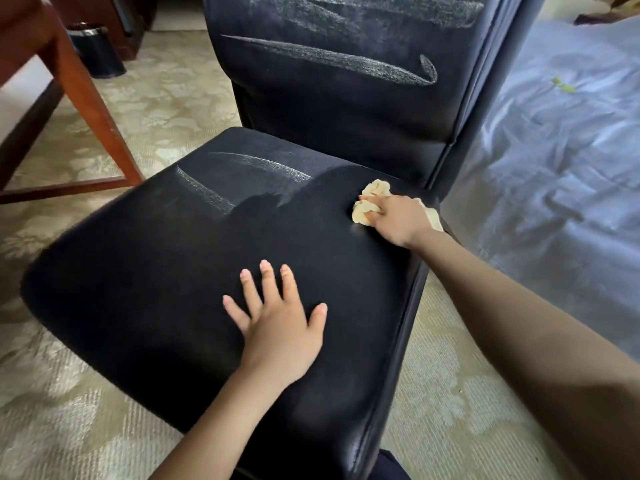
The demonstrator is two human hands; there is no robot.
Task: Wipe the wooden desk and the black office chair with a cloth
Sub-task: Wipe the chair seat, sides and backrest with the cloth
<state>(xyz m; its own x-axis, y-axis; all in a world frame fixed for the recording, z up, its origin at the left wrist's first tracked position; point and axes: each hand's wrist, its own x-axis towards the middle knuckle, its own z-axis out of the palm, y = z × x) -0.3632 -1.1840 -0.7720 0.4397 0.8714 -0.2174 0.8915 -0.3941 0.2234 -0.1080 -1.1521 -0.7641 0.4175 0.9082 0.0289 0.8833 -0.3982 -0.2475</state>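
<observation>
Head view: right grip [391, 218] clutches the yellow cloth [376, 189] on the black chair [138, 271], at its seat's rear corner; left grip [277, 327] rests flat, fingers spread.

We find the chair [173, 271] filling the middle of the frame, its back rising at top centre. Our left hand [280, 327] lies flat on the seat at lower centre. Our right hand [394, 216] grips the cloth [367, 202] on the seat's rear right corner. The desk [69, 81] stands at upper left, with a bin [95, 51] behind it on the carpet [69, 410]. A sheet [554, 168] spreads along the right edge.
</observation>
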